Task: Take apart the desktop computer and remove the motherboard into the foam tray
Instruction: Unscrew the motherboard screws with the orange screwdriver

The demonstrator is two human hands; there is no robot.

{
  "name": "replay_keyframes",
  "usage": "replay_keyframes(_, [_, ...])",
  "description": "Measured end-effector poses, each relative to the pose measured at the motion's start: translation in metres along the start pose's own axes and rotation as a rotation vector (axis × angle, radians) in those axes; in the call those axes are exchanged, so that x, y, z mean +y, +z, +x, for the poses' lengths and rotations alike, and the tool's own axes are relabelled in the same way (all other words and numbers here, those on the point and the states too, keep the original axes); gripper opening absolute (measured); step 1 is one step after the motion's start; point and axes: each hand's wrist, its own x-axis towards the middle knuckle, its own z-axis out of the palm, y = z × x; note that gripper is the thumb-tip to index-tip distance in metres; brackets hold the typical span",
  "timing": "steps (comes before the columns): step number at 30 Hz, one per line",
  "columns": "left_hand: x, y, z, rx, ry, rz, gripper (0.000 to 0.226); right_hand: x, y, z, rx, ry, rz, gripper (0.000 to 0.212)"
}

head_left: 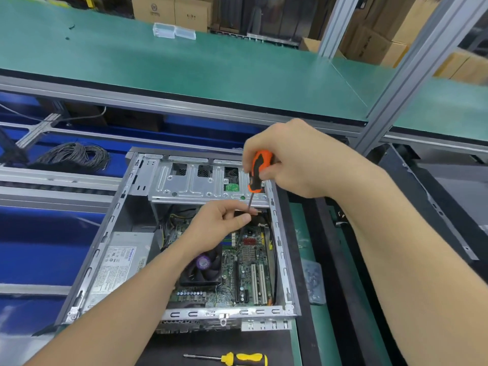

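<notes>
Here, blurred label (116, 262) on power supply (133, 237)

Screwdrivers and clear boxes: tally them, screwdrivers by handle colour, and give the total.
Orange screwdriver: 1
Yellow screwdriver: 1
Clear boxes: 2
Total: 4

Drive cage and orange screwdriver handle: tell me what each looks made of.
The drive cage looks like bare sheet steel, dull silver-grey, with stamped ribs, punched holes and folded edges. The orange screwdriver handle seems moulded plastic, smooth, with black inserts, possibly rubber.
</notes>
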Motion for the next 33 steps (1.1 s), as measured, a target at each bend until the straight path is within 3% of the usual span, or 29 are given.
replay_keyframes(3, [0.016,-0.014,0.001,0.016,0.034,-0.12,0.026,-0.003,-0.002,0.006,-0.072,-0.073,0.01,0.04])
replay_keyframes(5, [0.035,-0.026,0.0,-0.038,0.1,-0.173,0.029,-0.003,0.001,0.009,-0.079,-0.091,0.038,0.038])
replay_keyframes(8, [0.067,-0.038,0.001,-0.158,0.194,-0.143,0.009,-0.007,0.012,0.01,-0.066,-0.076,0.121,0.028])
replay_keyframes(9, [0.074,-0.04,0.003,-0.178,0.206,-0.106,0.011,-0.008,0.016,0.01,-0.039,-0.082,0.153,0.024])
replay_keyframes(15, [0.084,-0.039,0.016,-0.318,0.234,0.014,0.053,-0.007,0.036,0.014,0.197,-0.038,0.133,0.016])
replay_keyframes(19, [0.073,-0.032,0.024,-0.11,0.255,0.116,0.032,-0.003,0.036,0.009,0.214,-0.035,0.111,0.011])
replay_keyframes(22, [0.07,-0.02,0.027,0.031,0.225,-0.001,0.025,-0.001,0.03,0.004,0.24,0.005,0.016,0.02])
replay_keyframes(25, [0.066,-0.009,0.031,0.172,0.157,0.028,0.025,-0.011,0.031,0.002,0.318,0.163,-0.239,0.045])
replay_keyframes(28, [0.066,-0.001,0.033,0.22,0.048,0.117,0.037,-0.022,0.031,0.007,0.326,0.294,-0.232,0.061])
replay_keyframes(30, [0.068,0.005,0.031,0.214,0.032,0.146,0.04,-0.02,0.03,0.012,0.271,0.298,-0.162,0.052])
replay_keyframes(33, [0.073,0.002,0.023,0.131,0.106,0.046,0.023,-0.014,0.024,0.012,0.163,0.167,-0.028,0.029])
